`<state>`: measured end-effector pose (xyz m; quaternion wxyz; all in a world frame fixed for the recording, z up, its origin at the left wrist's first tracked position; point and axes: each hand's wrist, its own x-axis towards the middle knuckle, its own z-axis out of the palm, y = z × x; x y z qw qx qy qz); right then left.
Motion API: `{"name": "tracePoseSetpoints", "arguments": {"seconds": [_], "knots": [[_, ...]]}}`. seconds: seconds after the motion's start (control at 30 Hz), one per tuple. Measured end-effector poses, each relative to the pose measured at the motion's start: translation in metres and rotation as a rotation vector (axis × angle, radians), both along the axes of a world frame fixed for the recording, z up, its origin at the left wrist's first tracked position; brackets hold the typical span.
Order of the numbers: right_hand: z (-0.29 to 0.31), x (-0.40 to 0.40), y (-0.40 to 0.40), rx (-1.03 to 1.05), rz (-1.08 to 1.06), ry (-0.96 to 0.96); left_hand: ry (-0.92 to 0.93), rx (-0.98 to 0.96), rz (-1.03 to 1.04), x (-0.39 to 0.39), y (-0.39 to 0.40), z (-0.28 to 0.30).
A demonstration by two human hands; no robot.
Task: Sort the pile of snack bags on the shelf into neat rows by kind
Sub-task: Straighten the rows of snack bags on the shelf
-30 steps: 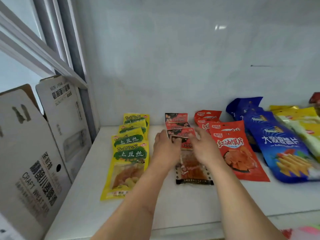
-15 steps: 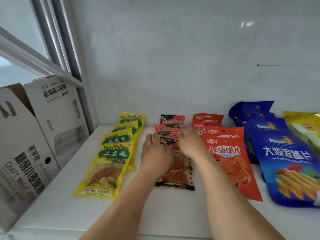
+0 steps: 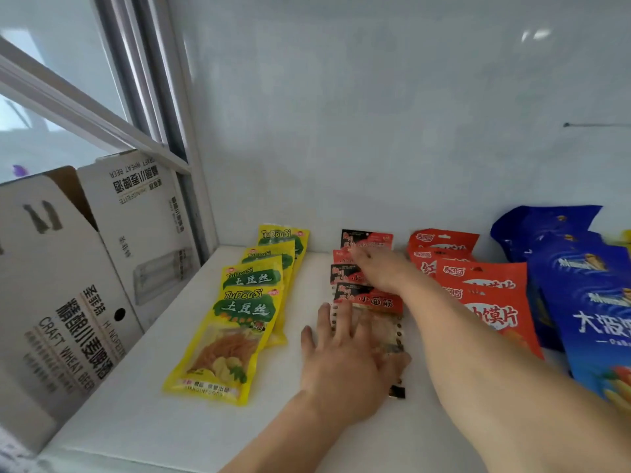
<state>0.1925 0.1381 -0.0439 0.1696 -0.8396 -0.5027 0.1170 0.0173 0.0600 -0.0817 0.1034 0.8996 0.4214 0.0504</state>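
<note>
Four rows of snack bags lie on the white shelf. The yellow potato-strip bags overlap at the left. A row of small red-and-black bags runs down the middle. Orange-red bags come after them, then blue bags at the right. My left hand lies flat, fingers spread, on the nearest red-and-black bag. My right hand reaches farther back and rests its fingers on the rear bags of that row, gripping nothing that I can see.
An open grey cardboard beer carton stands against the shelf's left side, below a window frame. The white back wall rises right behind the rows. The shelf's front edge runs along the bottom.
My left hand has slid toward me down the front red-and-black bag. My right hand has moved back to the rear bags. The camera has come closer.
</note>
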Motion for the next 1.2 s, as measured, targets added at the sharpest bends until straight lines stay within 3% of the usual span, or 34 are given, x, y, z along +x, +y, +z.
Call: {"name": "tracePoseSetpoints", "arguments": {"seconds": [0.1, 0.2, 0.33, 0.5, 0.6, 0.7, 0.8, 0.93, 1.03, 1.2], "knots": [[0.002, -0.001, 0.004, 0.121, -0.088, 0.132, -0.208, -0.108, 0.116, 0.010, 0.026, 0.012], [0.004, -0.003, 0.005, 0.136, -0.093, 0.183, -0.513, -0.342, 0.255, 0.031, 0.073, 0.025], [-0.001, -0.003, 0.009, 0.181, -0.167, 0.259, -0.630, -0.537, 0.294, 0.052, 0.116, 0.026], [-0.001, 0.003, 0.011, 0.265, -0.290, 0.409, -0.605, -0.542, 0.152, 0.057, 0.132, 0.030], [0.001, 0.007, 0.010, 0.227, -0.298, 0.306, -0.568, -0.472, 0.147, 0.057, 0.133, 0.029], [0.004, 0.009, 0.015, 0.174, -0.200, 0.201, -0.478, -0.253, 0.125, 0.052, 0.115, 0.023], [0.009, 0.006, 0.015, 0.167, -0.148, 0.208, -0.325, -0.039, -0.041, 0.034, 0.073, 0.013], [0.006, 0.004, 0.012, 0.062, -0.109, 0.186, -0.056, 0.055, -0.237, 0.008, 0.024, 0.005], [0.008, 0.002, 0.007, 0.011, -0.076, 0.153, 0.021, 0.093, -0.233, 0.004, 0.023, -0.004], [0.011, -0.003, 0.002, 0.018, -0.080, 0.253, 0.040, 0.107, -0.196, 0.005, 0.022, -0.007]]}}
